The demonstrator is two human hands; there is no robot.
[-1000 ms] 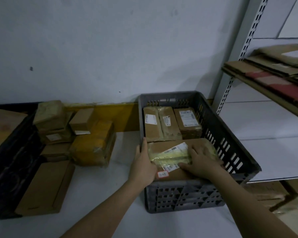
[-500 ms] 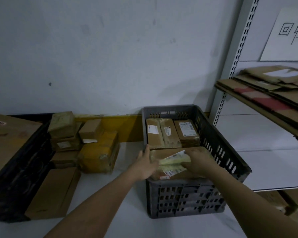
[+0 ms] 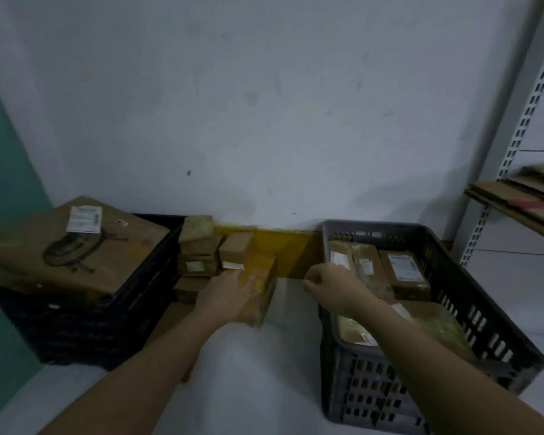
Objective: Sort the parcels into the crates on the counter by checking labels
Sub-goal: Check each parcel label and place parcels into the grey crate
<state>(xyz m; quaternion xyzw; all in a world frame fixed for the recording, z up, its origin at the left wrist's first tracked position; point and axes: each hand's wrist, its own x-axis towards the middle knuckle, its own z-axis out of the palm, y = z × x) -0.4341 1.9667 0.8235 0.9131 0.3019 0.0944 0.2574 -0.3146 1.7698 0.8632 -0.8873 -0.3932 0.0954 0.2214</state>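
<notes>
A grey crate (image 3: 471,302) stands on the right of the white counter with several brown labelled parcels (image 3: 404,273) inside; a flat parcel (image 3: 427,321) wrapped in yellowish tape lies at its front. My left hand (image 3: 226,293) rests flat on a yellow-taped parcel (image 3: 261,284) in the loose pile between the crates. My right hand (image 3: 333,285) hovers over the grey crate's left rim, fingers curled and holding nothing. A black crate (image 3: 85,324) on the left carries a big labelled carton (image 3: 73,246).
Small brown boxes (image 3: 198,243) are stacked against the wall by a yellow strip (image 3: 292,246). A flat carton lies under my left forearm. Metal shelving (image 3: 522,130) with flattened cardboard (image 3: 515,196) stands at the right. White counter surface (image 3: 264,372) shows between the crates.
Both hands left the taped parcel in the grey crate. My left hand moved left onto the yellow-taped parcel in the pile; my right hand lifted toward the crate's left rim. The view swung left.
</notes>
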